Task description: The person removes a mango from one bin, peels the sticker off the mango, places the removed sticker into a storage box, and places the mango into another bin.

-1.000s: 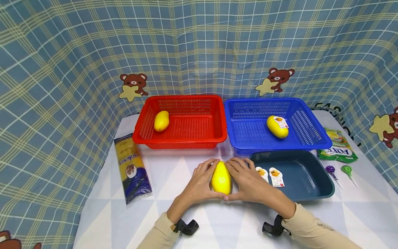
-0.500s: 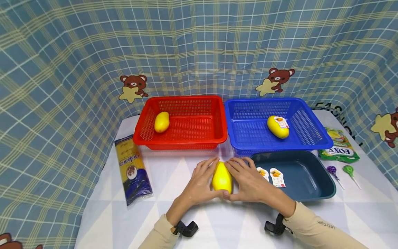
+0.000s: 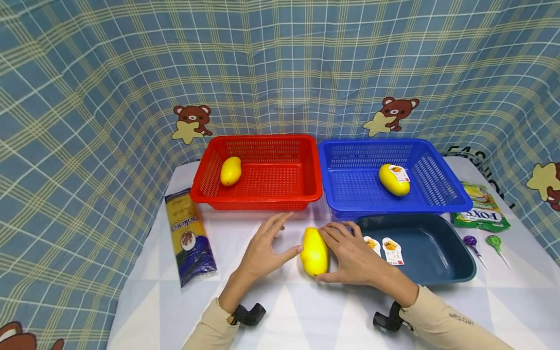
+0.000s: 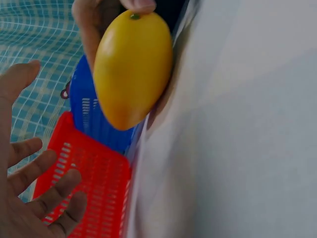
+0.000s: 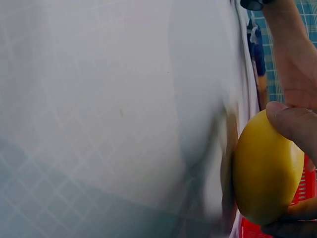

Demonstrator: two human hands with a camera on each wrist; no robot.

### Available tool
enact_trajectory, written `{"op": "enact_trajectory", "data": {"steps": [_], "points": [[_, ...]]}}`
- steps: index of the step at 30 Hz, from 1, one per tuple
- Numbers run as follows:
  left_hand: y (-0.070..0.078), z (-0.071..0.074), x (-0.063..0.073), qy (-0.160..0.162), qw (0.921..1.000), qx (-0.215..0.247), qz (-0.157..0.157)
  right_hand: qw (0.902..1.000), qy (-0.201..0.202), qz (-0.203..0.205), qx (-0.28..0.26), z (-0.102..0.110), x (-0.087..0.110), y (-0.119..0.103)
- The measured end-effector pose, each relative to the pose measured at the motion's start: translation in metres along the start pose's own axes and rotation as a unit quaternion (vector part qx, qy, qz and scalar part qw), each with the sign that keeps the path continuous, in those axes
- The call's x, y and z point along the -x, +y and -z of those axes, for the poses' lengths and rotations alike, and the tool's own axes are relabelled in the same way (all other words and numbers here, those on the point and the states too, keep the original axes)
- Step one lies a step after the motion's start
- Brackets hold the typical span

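Head view: the mango (image 3: 314, 253) is held on the desk (image 3: 290, 316) by the right hand (image 3: 351, 255); steadying is seemingly in hand, and a secure grip is called for next. "ankara" is read on a packet (image 3: 189, 238), "FOX'S" on a bag (image 3: 481, 211). Left wrist view: the left hand (image 4: 34, 183) is spread, empty. Right wrist view: the mango is pressed by the thumb.

Looks like a small staged recording booth; the room beyond is hidden. Blue plaid curtain (image 3: 280, 63) printed with cartoon bears (image 3: 192, 116) encloses a pale, triangle-patterned desk (image 3: 148, 311) left, right and far; wrist-worn cameras (image 3: 249, 316) show.
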State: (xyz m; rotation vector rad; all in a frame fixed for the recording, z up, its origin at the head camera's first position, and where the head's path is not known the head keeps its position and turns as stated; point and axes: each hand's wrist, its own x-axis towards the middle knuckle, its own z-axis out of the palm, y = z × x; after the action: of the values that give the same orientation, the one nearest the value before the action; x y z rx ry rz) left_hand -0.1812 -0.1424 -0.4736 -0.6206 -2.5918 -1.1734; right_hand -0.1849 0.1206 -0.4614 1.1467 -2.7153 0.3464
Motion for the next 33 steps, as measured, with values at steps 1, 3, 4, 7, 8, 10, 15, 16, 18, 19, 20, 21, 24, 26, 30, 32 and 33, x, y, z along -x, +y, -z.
{"op": "enact_trajectory", "data": {"steps": [1,3,4,7,8,10,15,16,18,19,20,21,24,26,30,32,33], "points": [[-0.001,0.004,-0.001,0.007,1.0000,0.003,-0.003,1.0000,-0.001,-0.001,0.000,0.000,0.000,0.000],[-0.002,0.012,-0.003,0.021,0.9997,0.010,-0.009,1.0000,-0.002,-0.002,0.000,0.001,0.000,0.000],[-0.003,0.016,-0.004,0.027,0.9995,0.010,-0.010,1.0000,-0.002,-0.002,-0.001,0.001,0.000,0.000],[-0.005,0.029,-0.007,0.042,0.9990,0.011,-0.004,1.0000,0.001,0.001,0.002,0.001,0.000,0.000],[-0.006,0.033,-0.009,0.046,0.9989,0.011,-0.001,1.0000,0.003,0.002,0.003,0.001,0.000,0.000],[-0.008,0.042,-0.011,0.053,0.9985,0.013,0.007,1.0000,0.006,0.002,0.006,0.001,0.000,0.000],[-0.017,0.062,-0.015,0.075,0.9970,0.011,0.010,1.0000,0.006,0.001,0.003,0.001,0.001,0.000],[-0.019,0.065,-0.015,0.081,0.9966,0.010,0.008,1.0000,0.005,0.000,0.001,0.001,0.001,0.000],[-0.022,0.071,-0.015,0.091,0.9958,0.010,0.005,1.0000,0.005,0.000,0.002,0.001,0.001,-0.001],[-0.023,0.074,-0.014,0.095,0.9954,0.011,0.005,1.0000,0.004,0.000,0.001,0.001,0.000,-0.001],[-0.024,0.077,-0.014,0.099,0.9950,0.011,0.006,1.0000,0.004,0.000,0.001,0.000,0.000,-0.001],[-0.025,0.080,-0.013,0.102,0.9946,0.012,0.007,1.0000,0.004,0.000,0.001,0.000,0.000,-0.002],[-0.028,0.088,-0.011,0.111,0.9937,0.013,0.011,1.0000,0.001,0.001,0.001,0.000,0.001,-0.003],[-0.031,0.092,-0.010,0.120,0.9926,0.006,0.013,1.0000,0.000,0.000,0.002,0.000,0.001,-0.003],[-0.036,0.102,-0.009,0.137,0.9904,-0.002,0.019,1.0000,-0.005,-0.002,0.002,-0.001,0.001,-0.003],[-0.038,0.107,-0.009,0.145,0.9893,-0.007,0.020,1.0000,-0.006,-0.001,0.004,-0.001,0.001,-0.003],[-0.038,0.110,-0.009,0.146,0.9890,-0.008,0.020,1.0000,-0.007,-0.001,0.004,-0.001,0.001,-0.002]]}}
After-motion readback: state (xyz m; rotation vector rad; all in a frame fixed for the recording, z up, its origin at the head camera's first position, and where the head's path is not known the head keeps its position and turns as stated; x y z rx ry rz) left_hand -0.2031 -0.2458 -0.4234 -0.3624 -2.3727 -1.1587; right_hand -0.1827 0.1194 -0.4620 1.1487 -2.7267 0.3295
